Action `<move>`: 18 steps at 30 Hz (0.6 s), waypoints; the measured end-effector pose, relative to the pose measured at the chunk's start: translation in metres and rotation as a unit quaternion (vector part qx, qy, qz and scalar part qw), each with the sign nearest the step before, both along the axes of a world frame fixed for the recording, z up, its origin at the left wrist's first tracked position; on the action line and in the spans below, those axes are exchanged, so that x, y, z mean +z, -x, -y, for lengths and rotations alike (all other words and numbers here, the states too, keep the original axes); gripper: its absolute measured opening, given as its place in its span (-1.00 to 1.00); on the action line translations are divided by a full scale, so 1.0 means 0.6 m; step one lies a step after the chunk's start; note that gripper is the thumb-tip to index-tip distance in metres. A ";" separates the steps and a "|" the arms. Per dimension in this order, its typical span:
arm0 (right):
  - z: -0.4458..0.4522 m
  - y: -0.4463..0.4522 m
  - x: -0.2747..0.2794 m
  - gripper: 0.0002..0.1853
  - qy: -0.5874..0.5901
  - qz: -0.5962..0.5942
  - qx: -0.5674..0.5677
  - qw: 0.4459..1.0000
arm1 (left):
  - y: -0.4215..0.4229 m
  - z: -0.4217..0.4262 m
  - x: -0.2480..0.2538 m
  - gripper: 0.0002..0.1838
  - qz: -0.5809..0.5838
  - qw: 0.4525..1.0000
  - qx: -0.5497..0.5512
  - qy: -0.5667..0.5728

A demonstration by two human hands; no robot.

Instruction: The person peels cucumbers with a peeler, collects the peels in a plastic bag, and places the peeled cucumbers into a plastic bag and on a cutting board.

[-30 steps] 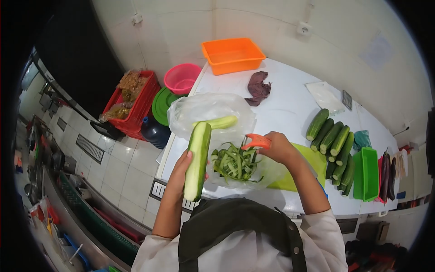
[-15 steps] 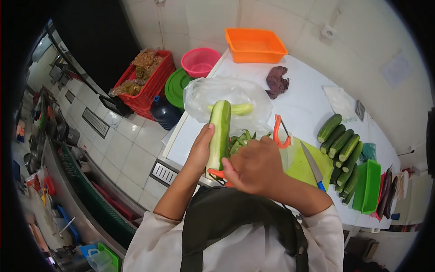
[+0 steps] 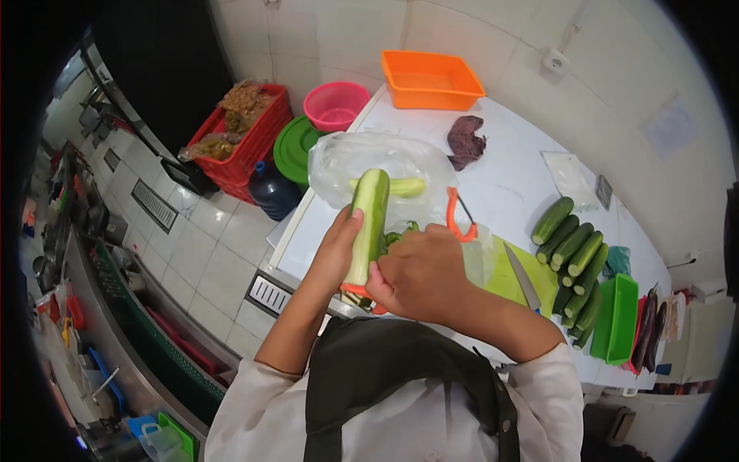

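My left hand [image 3: 331,250] is wrapped round a partly peeled cucumber [image 3: 370,215], which stands tilted upright with pale stripes beside green skin. Closed on an orange peeler [image 3: 356,290], my right hand [image 3: 425,271] is at the cucumber's lower end; the blade is mostly hidden. Green peelings [image 3: 399,234] lie behind my right hand, partly covered by it. Beyond the cucumber, a peeled cucumber [image 3: 408,187] rests on a clear plastic bag [image 3: 329,162]. A second orange peeler [image 3: 453,215] lies on the table just past my right hand.
A knife [image 3: 523,277] lies on a green cutting board [image 3: 500,286]. To the right are stacked cucumbers [image 3: 571,240], a green tray [image 3: 616,319] and eggplants [image 3: 653,331]. An orange basin [image 3: 431,96] and dark cloth [image 3: 466,143] occupy the far end. A red crate [image 3: 262,142] stands left.
The view has shifted slightly. The cucumber's facing side shows less dark green than before. My right hand and the peeler remain at its lower end, and the peelings are more covered.
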State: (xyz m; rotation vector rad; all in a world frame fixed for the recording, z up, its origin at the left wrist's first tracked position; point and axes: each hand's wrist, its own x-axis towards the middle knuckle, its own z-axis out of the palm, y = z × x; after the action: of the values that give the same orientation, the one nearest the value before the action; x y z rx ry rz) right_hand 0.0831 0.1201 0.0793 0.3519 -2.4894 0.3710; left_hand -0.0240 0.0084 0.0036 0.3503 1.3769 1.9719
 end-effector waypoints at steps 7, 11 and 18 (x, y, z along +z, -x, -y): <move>0.003 0.012 0.001 -0.70 0.032 0.048 0.069 0.996 | -0.010 0.020 0.017 -0.45 -0.030 0.995 -0.085 0.030; 0.003 0.017 -0.002 -0.69 0.050 0.049 0.079 0.994 | -0.007 0.029 0.014 -0.49 -0.033 0.994 -0.106 -0.003; -0.001 0.010 0.008 -0.69 0.019 0.094 0.068 0.993 | -0.015 0.035 0.021 -0.50 0.001 0.993 -0.113 -0.014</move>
State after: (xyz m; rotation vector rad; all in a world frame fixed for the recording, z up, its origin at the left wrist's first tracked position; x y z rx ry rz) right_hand 0.0770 0.1207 0.0843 0.4919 -2.6444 0.5288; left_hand -0.0151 -0.0129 0.0160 0.4942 1.2504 1.8051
